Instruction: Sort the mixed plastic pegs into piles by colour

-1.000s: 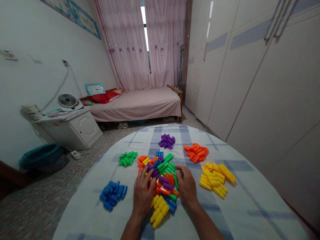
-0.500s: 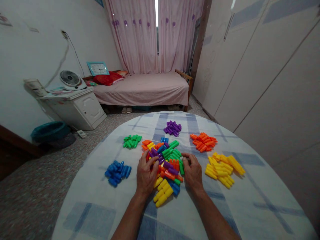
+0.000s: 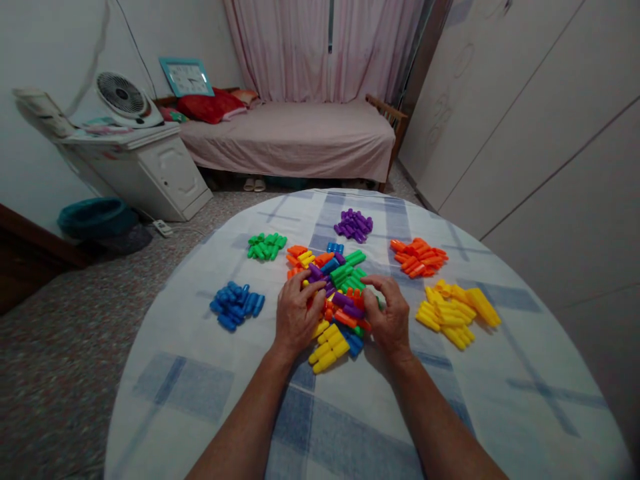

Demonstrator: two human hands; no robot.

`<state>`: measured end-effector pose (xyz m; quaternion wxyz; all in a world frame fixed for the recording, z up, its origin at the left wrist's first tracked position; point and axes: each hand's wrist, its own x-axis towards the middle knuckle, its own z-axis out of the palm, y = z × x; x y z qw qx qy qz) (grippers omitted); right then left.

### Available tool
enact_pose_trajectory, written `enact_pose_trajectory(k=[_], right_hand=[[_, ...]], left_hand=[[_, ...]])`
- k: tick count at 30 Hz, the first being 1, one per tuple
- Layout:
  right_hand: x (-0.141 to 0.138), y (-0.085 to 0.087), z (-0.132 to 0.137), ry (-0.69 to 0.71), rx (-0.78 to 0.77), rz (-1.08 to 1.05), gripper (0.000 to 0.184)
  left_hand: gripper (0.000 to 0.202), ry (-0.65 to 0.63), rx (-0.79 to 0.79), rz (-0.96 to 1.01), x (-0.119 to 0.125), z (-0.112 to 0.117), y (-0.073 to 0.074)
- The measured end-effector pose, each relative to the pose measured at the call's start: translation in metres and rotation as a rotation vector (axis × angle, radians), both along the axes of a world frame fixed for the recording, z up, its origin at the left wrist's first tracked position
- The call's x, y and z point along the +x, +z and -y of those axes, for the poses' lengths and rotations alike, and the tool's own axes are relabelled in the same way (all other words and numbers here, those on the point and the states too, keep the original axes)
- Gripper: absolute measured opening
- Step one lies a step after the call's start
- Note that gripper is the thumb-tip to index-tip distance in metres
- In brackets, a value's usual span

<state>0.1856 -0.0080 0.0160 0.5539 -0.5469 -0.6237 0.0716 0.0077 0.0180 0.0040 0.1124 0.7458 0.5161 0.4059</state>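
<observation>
A mixed pile of plastic bullet-shaped building pieces, with purple pieces (image 3: 344, 301), green pieces (image 3: 349, 273) and yellow pieces (image 3: 330, 348) among them, lies between my hands. My left hand (image 3: 297, 312) rests at the pile's left side, fingers curved and apart, touching pieces there; its fingertips partly hide them. At the right edge, my right hand (image 3: 391, 315) has its thumb and index finger spread, with a bit of green showing between them. No firm grip is visible in either hand.
Sorted heaps surround the pile: blue (image 3: 237, 305), green (image 3: 267, 247), purple (image 3: 354, 225), orange (image 3: 419, 257) and yellow (image 3: 453, 312). They lie on a round table with a checked cloth (image 3: 200, 427). Beyond stand a bed (image 3: 295, 140) and a white cabinet (image 3: 170, 177) carrying a fan (image 3: 125, 100).
The view has tilted down, so everything sits higher in the picture. My right hand's thumb and index finger have spread apart at the pile's edge. My left hand stays on the left side.
</observation>
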Motion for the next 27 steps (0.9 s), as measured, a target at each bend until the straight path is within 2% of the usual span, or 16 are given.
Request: enact_pose_trajectory(k=[9, 14, 17, 21, 27], right_hand=[[-0.0042, 0.0002, 0.0021, 0.198, -0.137, 0.337, 0.03], [-0.0064, -0.0039, 0.0006, 0.167, -0.154, 0.343, 0.018], [-0.007, -0.0055, 0.0001, 0.174, -0.186, 0.305, 0.016], [-0.0079, -0.0017, -0.0002, 0.169, -0.193, 0.056, 0.016], [-0.0001, 0.0006, -0.0055, 0.06, -0.341, -0.651, 0.029]], left_hand=[[0.028, 0.007, -0.027, 0.005, 0.0014, 0.002, 0.0032], [0.027, 0.01, -0.042, 0.021, 0.0018, 0.0019, 0.0036], [0.026, 0.019, -0.047, 0.027, 0.0016, 0.0017, 0.0028], [0.026, 0.024, -0.046, 0.03, 0.0012, 0.0014, 0.0017], [0.022, 0.02, -0.02, 0.096, 0.0011, 0.0005, 0.0019]])
